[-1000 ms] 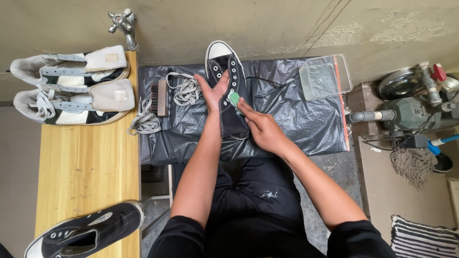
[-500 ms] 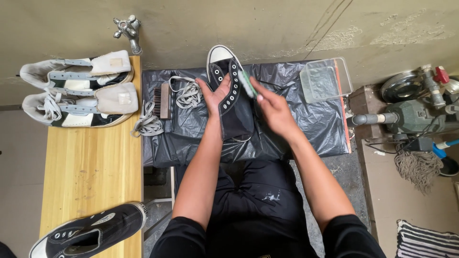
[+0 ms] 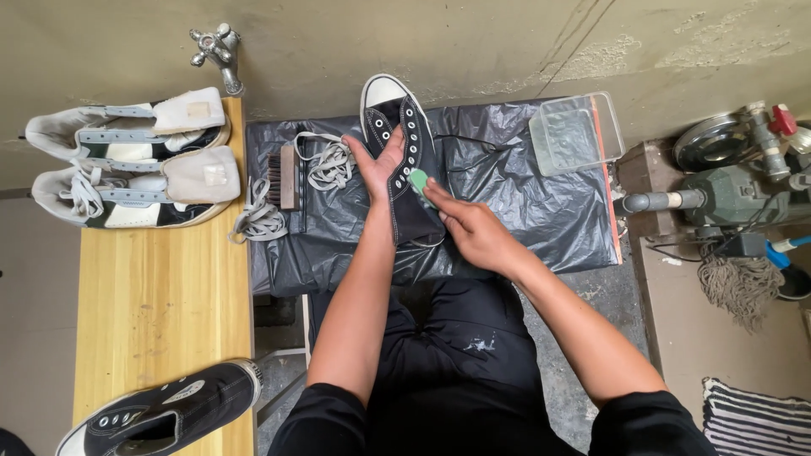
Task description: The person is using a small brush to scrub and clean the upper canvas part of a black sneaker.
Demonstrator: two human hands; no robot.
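- Black high-top sneaker lies toe away from the person on a black plastic sheet, its white toe cap reaching past the sheet's far edge; its eyelets are empty of laces.
- Left hand grips the sneaker's upper, fingers spread over the eyelet side.
- Right hand pinches a small green tool and presses it against the sneaker's side.
- Just left of the sneaker lie loose white laces and a wooden brush, both on the sheet.
- A clear plastic tray sits on the sheet's far right corner.
- On the wooden desk to the left rest two white high-tops side by side, with a second black sneaker at the near edge.
- A metal tap stands on the wall above the desk.
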